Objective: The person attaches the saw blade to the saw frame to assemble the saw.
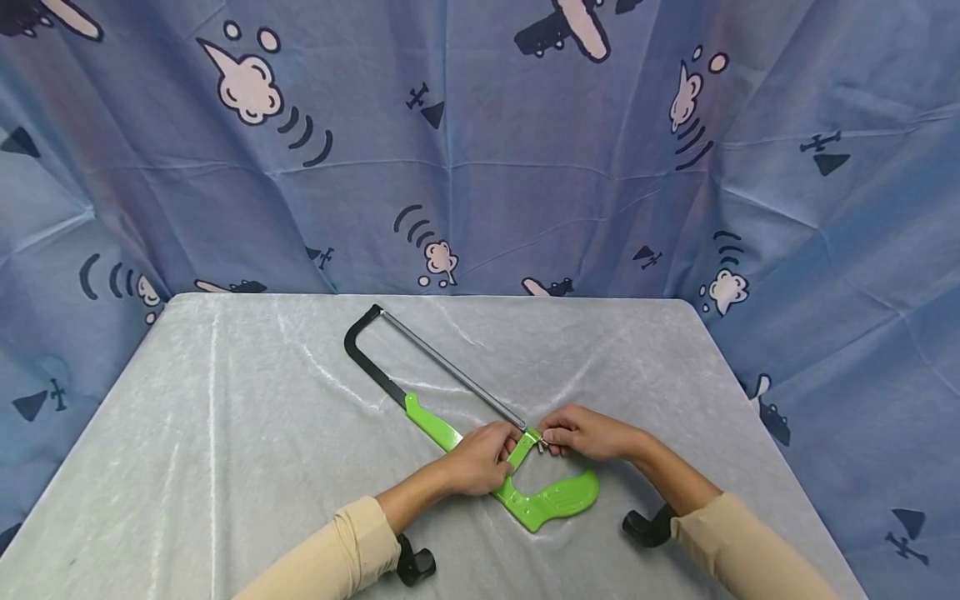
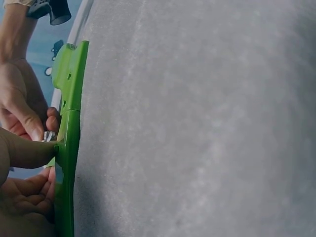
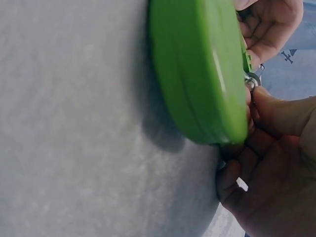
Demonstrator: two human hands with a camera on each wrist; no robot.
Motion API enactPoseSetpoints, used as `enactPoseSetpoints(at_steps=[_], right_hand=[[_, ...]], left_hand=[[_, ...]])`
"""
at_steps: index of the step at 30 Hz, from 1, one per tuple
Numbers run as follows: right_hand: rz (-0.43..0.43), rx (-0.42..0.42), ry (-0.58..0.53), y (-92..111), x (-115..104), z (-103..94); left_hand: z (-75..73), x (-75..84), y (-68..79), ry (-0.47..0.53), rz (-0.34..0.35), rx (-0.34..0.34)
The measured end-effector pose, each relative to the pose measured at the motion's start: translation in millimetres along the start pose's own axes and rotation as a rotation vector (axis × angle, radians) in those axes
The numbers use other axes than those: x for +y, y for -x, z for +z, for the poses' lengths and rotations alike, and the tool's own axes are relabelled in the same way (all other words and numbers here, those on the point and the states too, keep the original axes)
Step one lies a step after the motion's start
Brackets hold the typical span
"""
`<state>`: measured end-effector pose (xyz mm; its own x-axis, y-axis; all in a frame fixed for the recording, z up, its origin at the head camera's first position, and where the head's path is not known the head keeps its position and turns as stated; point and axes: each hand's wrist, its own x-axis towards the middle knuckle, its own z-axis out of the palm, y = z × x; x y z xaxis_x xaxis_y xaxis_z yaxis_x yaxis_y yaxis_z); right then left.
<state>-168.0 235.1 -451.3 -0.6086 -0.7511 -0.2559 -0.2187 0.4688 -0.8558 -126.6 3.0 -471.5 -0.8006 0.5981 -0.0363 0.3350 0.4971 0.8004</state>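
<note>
A hacksaw (image 1: pixel 435 425) with a green handle and a black front bow lies slantwise on the cloth-covered table. Its straight metal bar (image 1: pixel 453 371) runs from the bow's far tip to the green post near the handle. My left hand (image 1: pixel 483 458) grips the green frame around that post, thumb on the near side. At the post's outer end, my right hand (image 1: pixel 588 432) pinches a small metal wing nut (image 3: pixel 252 81) between thumb and fingers. In the right wrist view the green handle (image 3: pixel 197 74) stands in front, hiding part of the right fingers.
A pale grey plush cloth (image 1: pixel 262 467) covers the table. Behind and beside it hangs a blue curtain (image 1: pixel 480 192) printed with planes and clouds. Black wrist camera mounts (image 1: pixel 648 527) sit below both forearms, close over the cloth.
</note>
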Motion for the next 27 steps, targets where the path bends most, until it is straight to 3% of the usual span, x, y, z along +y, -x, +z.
enactPoseSetpoints(at_steps=[9, 16, 19, 23, 27], right_hand=[[0.014, -0.019, -0.006, -1, 2, -1.5], [0.08, 0.001, 0.009, -1, 0, -3.3], [0.083, 0.047, 0.056, 1, -3, -5.3], [0.051, 0.171, 0.212, 6, -10, -11.7], [0.126, 0.289, 0.318, 9, -19, -20.2]], left_hand=[[-0.8, -0.1, -0.8, -0.004, -0.01, -0.003], [-0.5, -1.4, -2.3, 0.011, 0.002, -0.006], [-0.7, -2.1, -2.6, 0.003, 0.026, -0.009], [-3.6, -0.1, -1.7, -0.021, 0.049, -0.016], [-9.8, 4.2, -0.5, -0.024, 0.034, -0.026]])
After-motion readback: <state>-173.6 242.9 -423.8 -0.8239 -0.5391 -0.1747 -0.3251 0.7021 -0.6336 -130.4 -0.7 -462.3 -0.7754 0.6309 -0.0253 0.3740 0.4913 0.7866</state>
